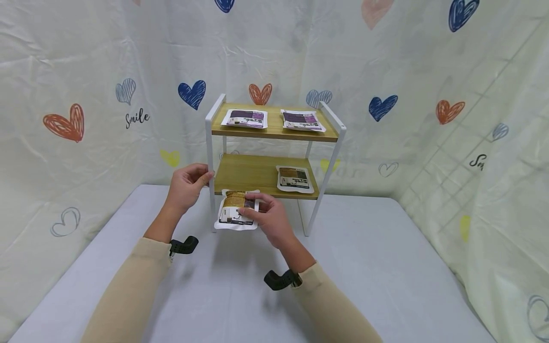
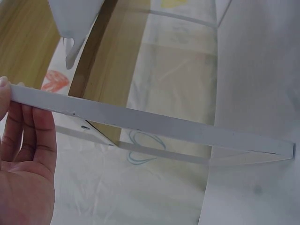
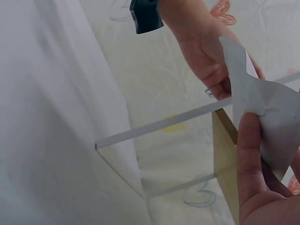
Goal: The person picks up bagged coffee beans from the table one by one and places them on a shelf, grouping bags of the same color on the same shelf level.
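From the head view, a small two-tier shelf [image 1: 274, 131] with wooden boards and a white metal frame stands at the back of a grey table [image 1: 386, 267], against a cloth printed with hearts. The top board carries two flat packets with purple labels, one on the left [image 1: 245, 118] and one on the right [image 1: 302, 120]. The lower board holds one brown-labelled packet [image 1: 294, 179] on its right half; its left half is bare wood. The right hand [image 1: 271, 220] pinches another brown-labelled pouch [image 1: 237, 209] between thumb and fingers, holding it just in front of the lower board's left front edge. The left hand [image 1: 187, 187] curls its fingers round the shelf's front left post. In the left wrist view, the fingers [image 2: 28, 136] wrap behind the white post [image 2: 154, 126], with the pouch's pale underside [image 2: 75, 18] above. In the right wrist view, the thumb [image 3: 248, 154] presses on the pouch's pale back [image 3: 267, 108], beside the edge of the wooden board [image 3: 225, 140], and the other hand [image 3: 206, 56] grips the post beyond.
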The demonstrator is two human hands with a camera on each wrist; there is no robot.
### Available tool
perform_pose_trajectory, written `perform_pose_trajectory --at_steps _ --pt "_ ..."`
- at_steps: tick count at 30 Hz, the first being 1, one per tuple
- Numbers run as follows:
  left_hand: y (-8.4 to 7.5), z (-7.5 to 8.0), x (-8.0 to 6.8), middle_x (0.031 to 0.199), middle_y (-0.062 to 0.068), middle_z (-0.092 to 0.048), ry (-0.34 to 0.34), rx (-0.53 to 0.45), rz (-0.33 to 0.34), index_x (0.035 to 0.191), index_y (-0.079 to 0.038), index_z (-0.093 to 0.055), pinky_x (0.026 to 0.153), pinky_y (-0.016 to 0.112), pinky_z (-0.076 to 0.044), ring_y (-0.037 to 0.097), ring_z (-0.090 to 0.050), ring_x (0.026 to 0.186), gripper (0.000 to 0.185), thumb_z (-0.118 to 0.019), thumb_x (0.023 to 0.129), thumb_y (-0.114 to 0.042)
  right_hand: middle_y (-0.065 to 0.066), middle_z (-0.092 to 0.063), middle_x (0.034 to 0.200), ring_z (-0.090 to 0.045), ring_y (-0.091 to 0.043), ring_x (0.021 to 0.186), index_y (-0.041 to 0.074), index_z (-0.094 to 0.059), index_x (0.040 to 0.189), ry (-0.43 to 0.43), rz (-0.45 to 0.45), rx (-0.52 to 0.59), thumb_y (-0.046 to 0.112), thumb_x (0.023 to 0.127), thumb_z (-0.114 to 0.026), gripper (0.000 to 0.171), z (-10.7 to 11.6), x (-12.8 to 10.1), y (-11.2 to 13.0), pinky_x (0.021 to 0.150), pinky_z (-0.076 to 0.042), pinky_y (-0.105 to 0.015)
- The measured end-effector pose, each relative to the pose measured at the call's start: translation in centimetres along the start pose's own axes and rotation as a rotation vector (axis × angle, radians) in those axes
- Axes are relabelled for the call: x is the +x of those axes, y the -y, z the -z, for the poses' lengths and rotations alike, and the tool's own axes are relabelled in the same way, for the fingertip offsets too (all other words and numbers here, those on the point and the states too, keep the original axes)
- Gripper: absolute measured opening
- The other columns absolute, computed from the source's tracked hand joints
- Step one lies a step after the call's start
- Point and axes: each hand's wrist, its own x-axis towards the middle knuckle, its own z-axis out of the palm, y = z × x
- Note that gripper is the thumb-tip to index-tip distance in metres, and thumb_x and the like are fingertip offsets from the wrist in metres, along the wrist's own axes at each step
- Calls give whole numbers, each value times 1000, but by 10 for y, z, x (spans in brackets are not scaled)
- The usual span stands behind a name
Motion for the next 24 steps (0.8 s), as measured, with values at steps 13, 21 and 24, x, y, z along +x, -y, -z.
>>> perform_pose_trajectory --at_steps 13,21,24 --pt "1 0 0 97 7 -73 2 -1 -5 115 3 -72 74 19 -59 7 -66 79 28 -72 97 -18 -10 -71 106 -63 -15 81 17 -77 120 -8 38 -20 15 87 -83 34 2 10 6 63 -50 -21" --pt "1 0 0 96 7 -73 1 -4 -7 114 2 -73 73 17 -58 7 -65 77 25 -72 97 -16 -8 -71 102 -62 -14 80 19 -77 120 -6 10 -26 18 89 -82 32 3 14 11 61 -48 -21" --pt "0 0 0 96 7 -73 1 -6 -9 114 2 -73 73 18 -58 8 -65 77 25 -72 97 -16 -10 -72 106 -65 -14 82 20 -76 123 -7 -9 -20 20 90 -81 33 3 16 13 64 -52 -21"
